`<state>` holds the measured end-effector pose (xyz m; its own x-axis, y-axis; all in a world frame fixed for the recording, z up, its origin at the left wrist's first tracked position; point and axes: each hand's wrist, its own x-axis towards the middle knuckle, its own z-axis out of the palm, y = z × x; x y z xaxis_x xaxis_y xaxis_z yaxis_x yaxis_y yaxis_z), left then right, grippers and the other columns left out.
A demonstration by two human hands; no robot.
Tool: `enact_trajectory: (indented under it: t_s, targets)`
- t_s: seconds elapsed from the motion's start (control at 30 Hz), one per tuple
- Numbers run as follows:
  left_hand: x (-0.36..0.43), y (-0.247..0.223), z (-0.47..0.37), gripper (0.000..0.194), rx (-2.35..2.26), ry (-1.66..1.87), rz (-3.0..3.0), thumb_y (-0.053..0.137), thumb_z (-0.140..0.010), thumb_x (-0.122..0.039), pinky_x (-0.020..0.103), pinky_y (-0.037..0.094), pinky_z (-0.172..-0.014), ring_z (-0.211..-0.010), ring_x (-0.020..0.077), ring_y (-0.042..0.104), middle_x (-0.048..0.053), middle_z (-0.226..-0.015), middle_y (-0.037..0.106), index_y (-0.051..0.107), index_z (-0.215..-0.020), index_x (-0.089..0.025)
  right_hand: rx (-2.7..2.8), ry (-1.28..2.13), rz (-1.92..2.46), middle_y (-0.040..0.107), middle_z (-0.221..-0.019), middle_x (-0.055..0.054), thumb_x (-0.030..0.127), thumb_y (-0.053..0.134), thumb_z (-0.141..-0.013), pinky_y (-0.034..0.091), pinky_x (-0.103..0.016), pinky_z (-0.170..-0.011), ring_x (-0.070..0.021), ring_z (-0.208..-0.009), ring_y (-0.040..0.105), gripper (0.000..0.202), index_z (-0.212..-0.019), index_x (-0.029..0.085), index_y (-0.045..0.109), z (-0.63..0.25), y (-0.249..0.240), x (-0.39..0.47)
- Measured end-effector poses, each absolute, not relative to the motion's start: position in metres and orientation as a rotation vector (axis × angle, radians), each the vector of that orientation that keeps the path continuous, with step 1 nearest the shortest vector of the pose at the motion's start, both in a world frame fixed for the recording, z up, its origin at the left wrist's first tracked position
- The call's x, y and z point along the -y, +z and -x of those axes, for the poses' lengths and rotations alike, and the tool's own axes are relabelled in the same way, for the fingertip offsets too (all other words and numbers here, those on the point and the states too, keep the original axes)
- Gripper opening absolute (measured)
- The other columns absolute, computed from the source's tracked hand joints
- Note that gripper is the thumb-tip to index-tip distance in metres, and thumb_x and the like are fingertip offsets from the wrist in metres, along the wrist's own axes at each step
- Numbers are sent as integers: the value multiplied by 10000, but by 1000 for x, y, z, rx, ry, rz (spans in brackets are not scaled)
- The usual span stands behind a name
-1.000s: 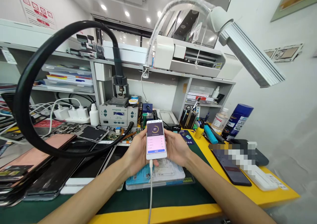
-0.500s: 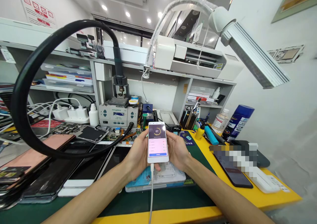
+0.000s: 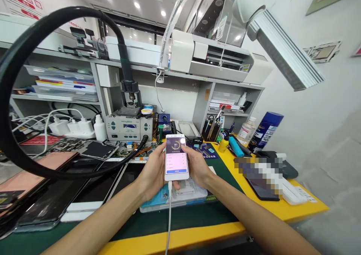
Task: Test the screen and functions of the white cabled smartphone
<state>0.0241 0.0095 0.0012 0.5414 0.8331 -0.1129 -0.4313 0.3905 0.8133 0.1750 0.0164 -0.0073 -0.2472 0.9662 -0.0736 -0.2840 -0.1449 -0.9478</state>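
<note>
At the centre of the frame, the left hand (image 3: pixel 153 172) and the right hand (image 3: pixel 199 165) are holding a white phone (image 3: pixel 176 158) between them, its lit screen facing up and the right thumb overlapping the screen's upper right edge. A white cable (image 3: pixel 169 217) is running from the phone's bottom end to the lower edge of the frame. Below the hands, a flat plastic case (image 3: pixel 177 201) is lying on the green mat (image 3: pixel 158 225). A black hose (image 3: pixel 42 26) is looping across the left side, while a lamp (image 3: pixel 287 48) is hanging at the upper right.
</note>
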Motion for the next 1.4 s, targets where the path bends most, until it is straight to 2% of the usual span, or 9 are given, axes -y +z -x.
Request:
enact_trajectory:
  t_s: [0.27, 0.5, 0.67, 1.1, 1.27, 1.4]
  targets:
    - [-9, 4, -24, 533, -590, 855, -822, 380, -978, -515, 408, 573, -418, -627, 281, 694, 121, -837, 715, 568, -1293, -128, 1135, 1562, 892, 714, -838, -35, 480, 631, -831, 455, -280, -644, -179, -682, 627, 358, -1056, 202, 635, -175, -7, -15]
    - [-9, 3, -25, 528, -583, 847, -818, 400, -980, -493, 400, 577, -429, -637, 279, 697, 128, -855, 716, 567, -1288, -98, 1147, 1572, 890, 698, -792, -28, 461, 642, -814, 457, -286, -649, -173, -670, 620, 328, -1006, 195, 635, -176, -5, -15]
    - [-7, 6, -26, 495, -632, 874, -801, 396, -994, -471, 314, 565, -442, -645, 240, 695, 119, -840, 715, 585, -1266, -103, 1184, 1568, 865, 684, -769, -19, 424, 629, -832, 456, -273, -618, -163, -647, 615, 290, -996, 185, 640, -177, -8, -17]
    - [-7, 6, -27, 439, -627, 896, -809, 407, -1008, -430, 269, 566, -474, -648, 204, 691, 89, -844, 715, 583, -1295, -149, 1166, 1561, 869, 679, -764, -9, 376, 654, -803, 461, -286, -607, -166, -638, 605, 326, -1075, 195, 660, -178, -5, -17]
    - [-7, 5, -28, 447, -591, 895, -804, 416, -1004, -430, 270, 566, -477, -652, 208, 692, 88, -840, 718, 572, -1307, -140, 1176, 1559, 880, 685, -784, -11, 389, 694, -775, 469, -292, -651, -167, -664, 614, 379, -1098, 197, 646, -178, -3, -15]
    - [-6, 7, -28, 446, -613, 898, -803, 413, -1003, -428, 274, 562, -470, -636, 207, 688, 90, -825, 710, 581, -1285, -127, 1188, 1541, 912, 668, -773, -2, 381, 711, -760, 452, -281, -651, -166, -680, 616, 333, -1028, 198, 637, -178, -2, -14]
